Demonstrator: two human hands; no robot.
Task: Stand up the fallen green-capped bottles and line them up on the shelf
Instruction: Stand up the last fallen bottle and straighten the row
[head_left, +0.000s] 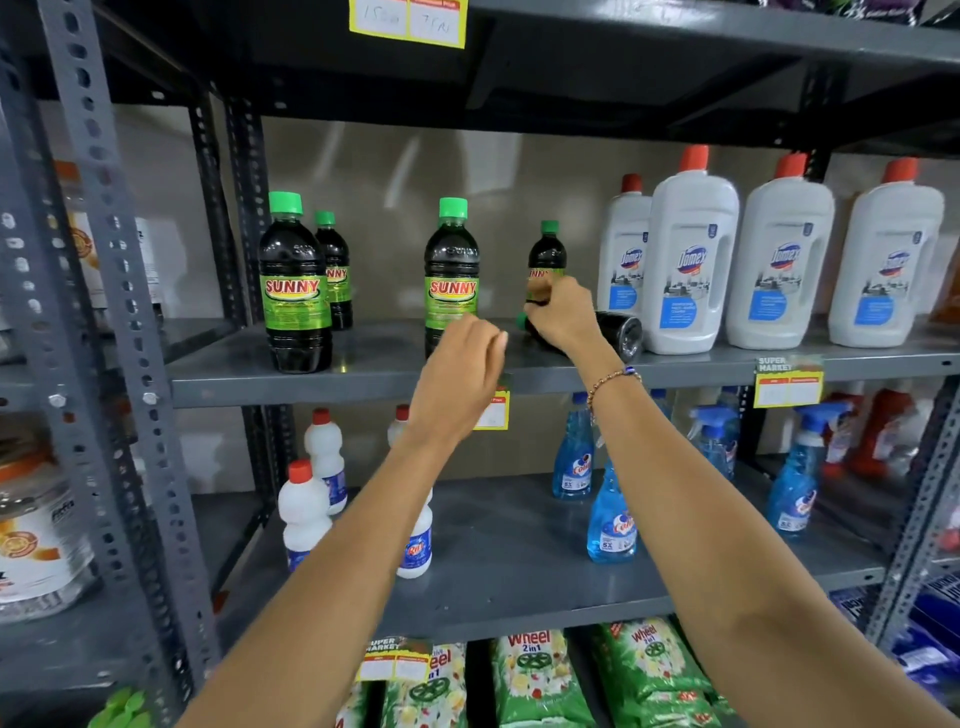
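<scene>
Several dark green-capped "SUNNY" bottles stand on the grey middle shelf (363, 382): one at the front left (294, 283), a second behind it (335, 270), a third in the middle (451, 270), and another further back (547, 249). One such bottle lies on its side (618, 332), its base toward the right and its green cap toward the left. My right hand (563, 314) is closed around the fallen bottle's neck end. My left hand (460, 374) hovers in front of the middle bottle, fingers loosely curled, holding nothing.
Large white Domex jugs with red caps (691, 254) stand right of the fallen bottle, close to its base. The shelf below holds white bottles (304, 512) and blue spray bottles (610, 519). Green Wheel packets (535, 675) fill the bottom shelf. A perforated upright (119, 312) bounds the left.
</scene>
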